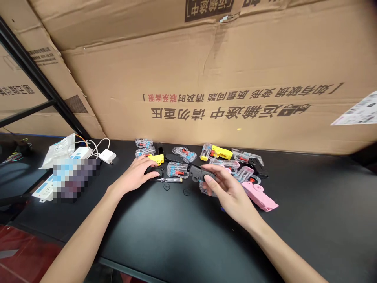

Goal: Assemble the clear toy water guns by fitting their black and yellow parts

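My right hand (228,186) grips a black toy-gun piece (198,173) between thumb and fingers, a little above the table. A clear plastic part shows beneath those fingers; whether it belongs to the held piece I cannot tell. My left hand (135,173) hovers low over small black parts at the left of the pile, thumb and fingers apart. Touching or close to its fingertips is a yellow plastic piece (156,158). Below that hand lies a screwdriver (172,180) with a clear handle. Two thin black rings (166,187) rest in front of it.
Several clear toy guns (178,169) lie along the cardboard wall (206,78). A yellow toy part (222,152) and a pink one (260,196) are right of centre. A white power strip (44,190) and a charger (107,156) with cables sit at left.
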The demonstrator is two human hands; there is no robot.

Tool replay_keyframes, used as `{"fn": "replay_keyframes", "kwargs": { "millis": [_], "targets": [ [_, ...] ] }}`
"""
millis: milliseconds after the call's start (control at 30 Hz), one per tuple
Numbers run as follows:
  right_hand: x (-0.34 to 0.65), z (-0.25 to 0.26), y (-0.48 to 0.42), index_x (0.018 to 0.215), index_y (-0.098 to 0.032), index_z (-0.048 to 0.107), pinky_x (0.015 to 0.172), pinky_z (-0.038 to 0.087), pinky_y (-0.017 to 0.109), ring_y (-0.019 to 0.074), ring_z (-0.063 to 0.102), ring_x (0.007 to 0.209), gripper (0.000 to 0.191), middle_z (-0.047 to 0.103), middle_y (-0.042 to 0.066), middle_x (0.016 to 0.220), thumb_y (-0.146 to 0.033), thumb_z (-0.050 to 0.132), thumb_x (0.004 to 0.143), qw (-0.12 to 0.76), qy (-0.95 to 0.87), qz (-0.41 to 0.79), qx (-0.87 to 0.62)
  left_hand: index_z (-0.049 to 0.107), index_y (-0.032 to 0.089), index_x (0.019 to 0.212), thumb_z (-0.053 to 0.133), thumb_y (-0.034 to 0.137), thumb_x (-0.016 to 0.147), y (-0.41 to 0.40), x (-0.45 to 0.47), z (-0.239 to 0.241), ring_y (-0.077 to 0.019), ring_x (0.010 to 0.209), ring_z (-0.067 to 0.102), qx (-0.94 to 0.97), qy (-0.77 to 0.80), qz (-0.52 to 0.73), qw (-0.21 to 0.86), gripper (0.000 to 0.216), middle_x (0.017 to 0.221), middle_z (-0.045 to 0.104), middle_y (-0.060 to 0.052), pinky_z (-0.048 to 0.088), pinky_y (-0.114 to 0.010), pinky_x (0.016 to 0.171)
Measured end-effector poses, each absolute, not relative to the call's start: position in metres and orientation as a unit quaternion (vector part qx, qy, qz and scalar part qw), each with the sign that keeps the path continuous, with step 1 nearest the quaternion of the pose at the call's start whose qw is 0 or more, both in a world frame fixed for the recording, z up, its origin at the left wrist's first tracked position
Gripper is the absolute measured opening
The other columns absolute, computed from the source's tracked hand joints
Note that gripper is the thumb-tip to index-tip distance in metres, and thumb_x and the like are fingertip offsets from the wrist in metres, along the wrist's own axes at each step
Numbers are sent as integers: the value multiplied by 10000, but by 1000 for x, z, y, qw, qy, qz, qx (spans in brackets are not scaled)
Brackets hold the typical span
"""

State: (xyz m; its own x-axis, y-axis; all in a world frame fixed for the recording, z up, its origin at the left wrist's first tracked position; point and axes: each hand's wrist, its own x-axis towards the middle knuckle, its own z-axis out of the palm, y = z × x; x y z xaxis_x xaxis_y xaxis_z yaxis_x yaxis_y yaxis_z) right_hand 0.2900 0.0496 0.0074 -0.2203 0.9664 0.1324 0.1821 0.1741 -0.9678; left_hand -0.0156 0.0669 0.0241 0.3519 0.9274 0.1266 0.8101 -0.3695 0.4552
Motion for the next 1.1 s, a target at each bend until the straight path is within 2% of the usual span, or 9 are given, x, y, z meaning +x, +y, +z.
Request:
{"fn": "replay_keyframes", "kwargs": {
  "millis": [167, 300, 500, 633, 767, 833, 933, 1000, 1100],
  "targets": [
    [295, 11, 57, 1255, -278, 612, 668, 524, 315, 151, 585, 694, 477, 616, -2, 810, -525, 702, 856, 496, -519, 521, -461, 686, 241, 1058, 587, 427, 945, 68, -18, 26, -270, 1147, 556, 802, 551, 185, 139, 239, 1190, 668, -56, 421, -467, 1004],
    [296, 21, 61, 1082, -263, 653, 582, 491, 270, 141, 568, 690, 410, 585, -16, 778, -481, 793, 764, 547, -404, 590, -436, 655, 225, 1140, 565, 338, 958, 67, -16, 28, -256, 1141, 546, 789, 567, 211, 102, 232, 1184, 647, -64, 416, -474, 1014],
    [299, 32, 67, 837, -237, 593, 525, 499, 266, 146, 594, 688, 346, 567, -14, 823, -411, 843, 672, 581, -327, 608, -430, 573, 223, 1305, 452, 252, 1002, 77, 17, 25, -235, 1270, 520, 843, 480, 235, 58, 328, 1333, 623, -90, 367, -453, 1110],
    [305, 32, 72, 876, -247, 644, 492, 485, 251, 130, 577, 667, 350, 606, -3, 892, -374, 863, 635, 595, -306, 605, -432, 510, 226, 1402, 411, 218, 998, 94, 34, 22, -253, 1396, 446, 862, 464, 206, 15, 416, 1466, 549, -103, 296, -483, 1171],
    [308, 30, 75, 961, -266, 694, 485, 481, 258, 121, 539, 617, 424, 622, -7, 814, -323, 895, 592, 609, -309, 583, -441, 404, 249, 1493, 463, 354, 996, 107, 27, 14, -287, 1451, 380, 799, 552, 238, 11, 512, 1568, 431, -125, 260, -539, 1184],
    [308, 29, 74, 1028, -272, 703, 484, 471, 257, 122, 538, 610, 498, 621, -10, 791, -301, 909, 575, 602, -325, 580, -443, 484, 277, 1426, 470, 418, 993, 110, 19, 11, -298, 1420, 416, 787, 572, 228, 32, 455, 1535, 474, -113, 247, -570, 1180],
    [307, 27, 72, 1168, -273, 685, 493, 453, 238, 115, 549, 616, 621, 629, -13, 795, -302, 916, 593, 582, -346, 593, -436, 621, 248, 1181, 478, 410, 991, 110, 9, 8, -266, 1315, 514, 783, 576, 231, 39, 288, 1385, 585, -91, 291, -548, 1160],
    [307, 25, 70, 1226, -270, 664, 496, 447, 229, 110, 545, 617, 653, 630, -15, 788, -322, 911, 624, 570, -356, 599, -436, 618, 225, 1064, 513, 345, 972, 108, 5, 8, -249, 1230, 565, 774, 581, 248, 35, 184, 1266, 620, -81, 366, -514, 1113],
    [306, 23, 69, 1211, -268, 656, 553, 496, 250, 116, 567, 646, 630, 651, -4, 836, -335, 914, 641, 562, -356, 605, -438, 579, 226, 1095, 523, 207, 933, 105, 1, 7, -229, 1113, 621, 762, 583, 276, 52, 173, 1211, 599, -75, 470, -463, 1016]
  ]
}}
